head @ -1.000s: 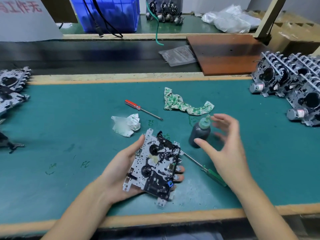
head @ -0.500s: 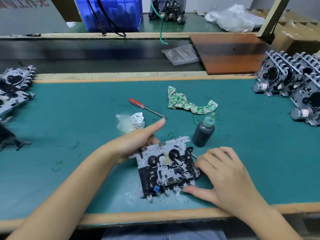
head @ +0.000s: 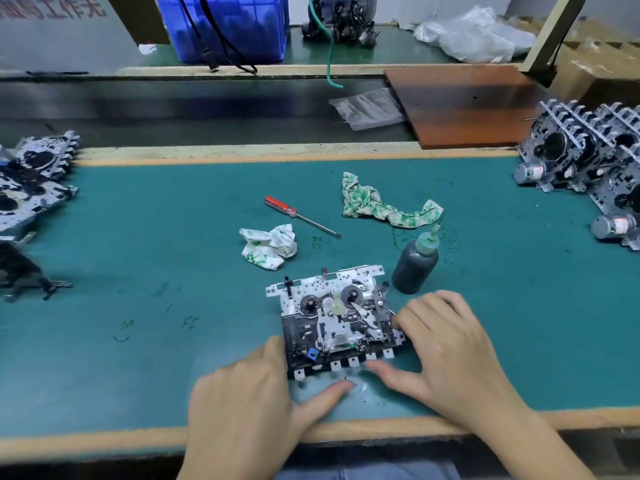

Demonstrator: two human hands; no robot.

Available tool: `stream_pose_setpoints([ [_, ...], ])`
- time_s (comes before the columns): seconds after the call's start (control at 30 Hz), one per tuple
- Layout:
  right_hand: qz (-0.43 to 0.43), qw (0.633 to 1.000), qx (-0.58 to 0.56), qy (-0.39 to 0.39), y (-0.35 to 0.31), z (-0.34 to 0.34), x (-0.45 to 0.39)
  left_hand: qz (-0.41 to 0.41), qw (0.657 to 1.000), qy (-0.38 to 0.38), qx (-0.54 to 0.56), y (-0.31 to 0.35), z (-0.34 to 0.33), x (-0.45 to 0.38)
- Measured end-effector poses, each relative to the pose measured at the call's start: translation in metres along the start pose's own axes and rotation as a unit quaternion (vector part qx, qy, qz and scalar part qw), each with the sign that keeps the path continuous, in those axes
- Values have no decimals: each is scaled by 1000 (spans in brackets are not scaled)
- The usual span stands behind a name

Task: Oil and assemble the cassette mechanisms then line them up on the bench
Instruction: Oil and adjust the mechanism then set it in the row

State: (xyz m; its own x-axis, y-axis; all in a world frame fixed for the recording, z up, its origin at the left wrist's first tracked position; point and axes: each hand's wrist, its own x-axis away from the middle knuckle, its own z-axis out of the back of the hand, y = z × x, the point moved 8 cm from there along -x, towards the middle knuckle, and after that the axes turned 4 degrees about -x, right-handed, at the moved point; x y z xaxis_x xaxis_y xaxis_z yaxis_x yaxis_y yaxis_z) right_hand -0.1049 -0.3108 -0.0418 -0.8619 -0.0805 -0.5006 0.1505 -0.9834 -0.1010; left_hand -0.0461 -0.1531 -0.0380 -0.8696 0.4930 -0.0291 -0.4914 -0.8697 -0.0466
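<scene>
Hands bracket the perforated white-and-black metal cassette mechanism (head: 337, 320) lying flat beside the dark oil bottle (head: 415, 265), left hand (head: 249, 407) spread along its near-left corner, right hand (head: 446, 344) loosely curled at its right edge, assembly step seemingly underway, with firm seating likely needed next.

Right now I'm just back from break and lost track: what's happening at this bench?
A person has one cassette mechanism lying flat on the green bench mat, near the front edge. The left hand touches its left front corner and the right hand rests against its right side, fingers curled at the edge. The dark oil bottle stands upright just behind, untouched. More mechanisms stand lined up at the right end of the bench.
</scene>
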Motion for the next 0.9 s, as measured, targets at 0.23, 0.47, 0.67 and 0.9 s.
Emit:
stream_pose_setpoints([
  [0.23,-12,999,-7,47,1,8,4,-39,988,101,105,-2,-3,-8],
  [0.47,-17,998,-45,34,4,5,5,-24,984,125,127,-6,-6,-13],
  [0.67,-17,999,-42,19,5,3,8,-53,978,134,148,-4,-3,-15],
  [0.9,-49,999,-8,23,12,3,8,-178,964,121,155,3,-2,-16],
])
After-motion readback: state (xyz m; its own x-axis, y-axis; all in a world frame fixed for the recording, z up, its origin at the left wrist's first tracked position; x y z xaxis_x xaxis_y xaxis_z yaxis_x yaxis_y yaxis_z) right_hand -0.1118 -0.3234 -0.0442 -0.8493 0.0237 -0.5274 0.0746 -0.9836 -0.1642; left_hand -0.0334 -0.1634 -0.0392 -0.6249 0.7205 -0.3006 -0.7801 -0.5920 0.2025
